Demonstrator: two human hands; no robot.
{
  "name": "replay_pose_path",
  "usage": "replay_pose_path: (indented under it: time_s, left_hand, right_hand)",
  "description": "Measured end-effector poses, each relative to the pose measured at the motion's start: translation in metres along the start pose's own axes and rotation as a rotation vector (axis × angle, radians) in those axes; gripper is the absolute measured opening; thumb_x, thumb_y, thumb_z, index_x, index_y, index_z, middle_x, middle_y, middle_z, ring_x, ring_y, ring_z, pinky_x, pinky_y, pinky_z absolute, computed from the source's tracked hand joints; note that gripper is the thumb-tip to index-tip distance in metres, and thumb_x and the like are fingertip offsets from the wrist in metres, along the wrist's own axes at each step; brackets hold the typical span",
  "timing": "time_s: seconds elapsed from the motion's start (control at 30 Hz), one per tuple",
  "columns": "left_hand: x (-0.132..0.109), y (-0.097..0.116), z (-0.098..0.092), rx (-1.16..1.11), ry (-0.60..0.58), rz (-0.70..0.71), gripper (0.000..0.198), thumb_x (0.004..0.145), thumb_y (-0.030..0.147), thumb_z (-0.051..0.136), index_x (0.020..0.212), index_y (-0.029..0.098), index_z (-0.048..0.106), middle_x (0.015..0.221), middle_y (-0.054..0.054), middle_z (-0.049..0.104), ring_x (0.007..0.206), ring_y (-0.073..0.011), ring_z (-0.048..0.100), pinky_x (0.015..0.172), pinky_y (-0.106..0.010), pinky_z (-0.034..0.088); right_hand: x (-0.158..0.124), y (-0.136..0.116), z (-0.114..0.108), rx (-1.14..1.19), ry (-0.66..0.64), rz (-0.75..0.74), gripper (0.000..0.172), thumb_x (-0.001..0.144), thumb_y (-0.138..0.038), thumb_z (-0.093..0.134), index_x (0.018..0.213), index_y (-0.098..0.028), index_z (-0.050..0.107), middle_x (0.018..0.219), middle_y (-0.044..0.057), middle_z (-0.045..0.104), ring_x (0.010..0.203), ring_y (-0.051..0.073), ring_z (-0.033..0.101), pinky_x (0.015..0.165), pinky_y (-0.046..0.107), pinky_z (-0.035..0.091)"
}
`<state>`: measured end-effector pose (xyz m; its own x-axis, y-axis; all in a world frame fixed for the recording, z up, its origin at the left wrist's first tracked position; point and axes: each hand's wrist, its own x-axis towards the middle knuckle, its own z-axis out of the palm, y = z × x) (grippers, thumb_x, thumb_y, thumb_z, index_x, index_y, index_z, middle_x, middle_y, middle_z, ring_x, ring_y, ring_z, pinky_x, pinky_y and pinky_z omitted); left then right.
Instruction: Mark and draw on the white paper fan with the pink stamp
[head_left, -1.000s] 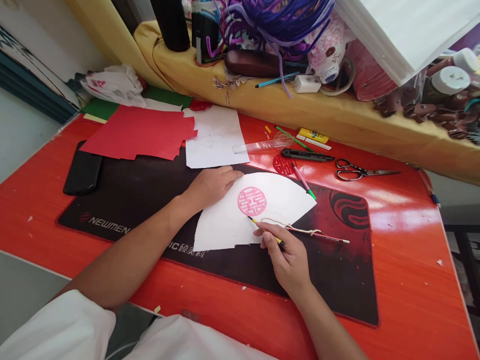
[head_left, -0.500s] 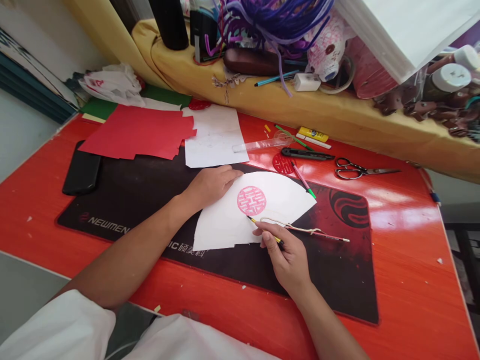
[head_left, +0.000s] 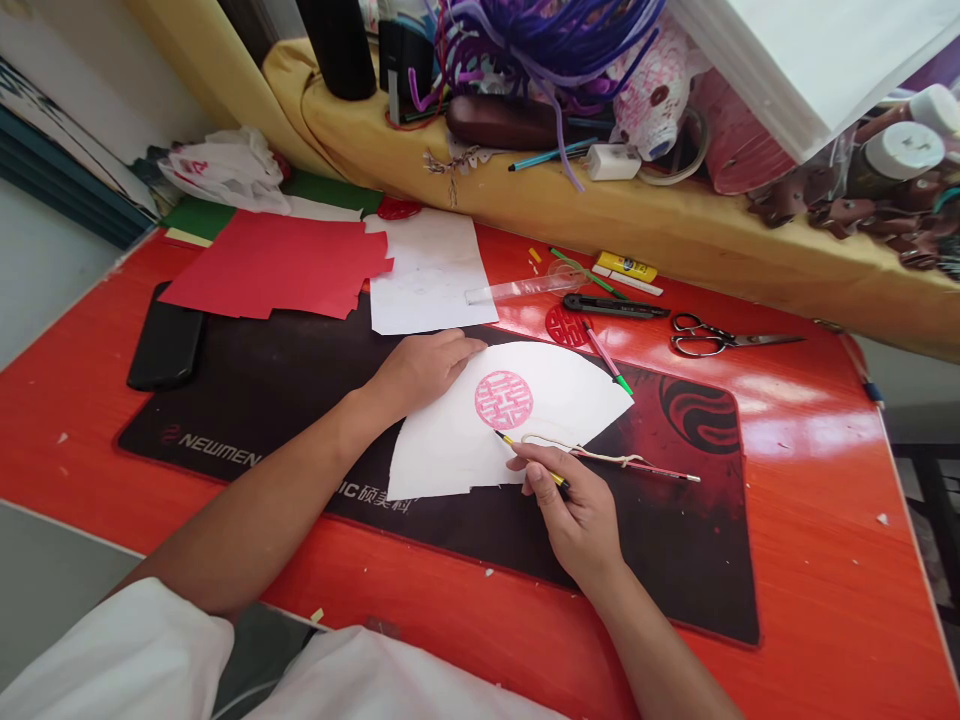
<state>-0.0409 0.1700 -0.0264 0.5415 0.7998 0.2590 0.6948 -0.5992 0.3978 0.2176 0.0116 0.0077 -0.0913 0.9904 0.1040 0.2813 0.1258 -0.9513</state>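
Note:
A white fan-shaped paper (head_left: 450, 445) lies on the black desk mat (head_left: 285, 380), with a round pink cut-out (head_left: 503, 399) on it. My left hand (head_left: 424, 368) rests on the paper's upper left edge, fingers curled and pressing down. My right hand (head_left: 574, 510) grips a thin yellow pen (head_left: 525, 458) whose tip touches the paper just below the pink cut-out. A looped cord with a thin red stick (head_left: 637, 465) lies by my right hand.
Red paper sheets (head_left: 277, 265) and a white sheet (head_left: 431, 275) lie at the back of the red table (head_left: 810, 520). A pink-green pen (head_left: 606, 358), a red cut-out (head_left: 564, 326), a utility knife (head_left: 615, 308), scissors (head_left: 712, 340) and a black phone (head_left: 166, 338) lie around.

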Motion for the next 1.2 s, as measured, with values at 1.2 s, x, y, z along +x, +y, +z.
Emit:
replay_pose_path:
  time_s: [1.2]
  left_hand:
    - [-0.0002, 0.0009, -0.0005, -0.026, -0.008, -0.021, 0.037, 0.116, 0.027, 0.048, 0.139, 0.025, 0.077, 0.126, -0.007, 0.082, 0.11, -0.022, 0.079, 0.097, -0.035, 0.062]
  right_hand:
    - [0.0008, 0.0, -0.0002, -0.053, -0.02, 0.017, 0.027, 0.113, -0.04, 0.063, 0.123, -0.028, 0.086, 0.099, 0.006, 0.088, 0.071, 0.019, 0.077, 0.078, 0.034, 0.067]
